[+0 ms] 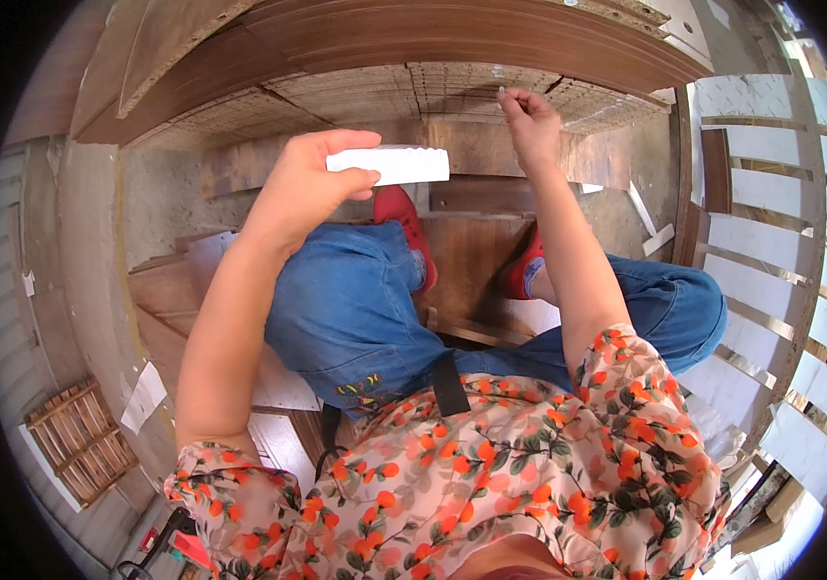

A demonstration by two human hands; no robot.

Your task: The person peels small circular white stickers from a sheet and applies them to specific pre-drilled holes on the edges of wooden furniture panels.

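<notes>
At the upper middle of the frame, the person's left hand [299,188] is partly closed around the left end of a white, oblong, block-like piece [399,166] with small notches along its upper edge, the thumb below and the fingers above. The piece lies nearly level across the frame, its right end pointing toward the other hand; it may be a small carton, but its inside is hidden, so whether it holds anything cannot be told. Right of it and a little higher, the right hand [534,126] is drawn into a pinch, thumb against forefinger, with a tiny pale piece [501,92] showing at the fingertips, too small to identify. Behind that hand, along the top of the frame, run reddish-brown boards [413,48], and below them tan particle-board edges [346,97] with rows of small holes. Between the hands and the knees in blue denim trousers [355,290] are two red shoes [397,217], with a dark brown flat board [476,256] between them. At the lower left stands a brown slatted wooden frame, crate-like in shape [80,440], its contents unclear at this size; near it lies a white sheet [145,396]. Down the right side, pale bluish-white panels [750,237] alternate with narrow gaps.
</notes>
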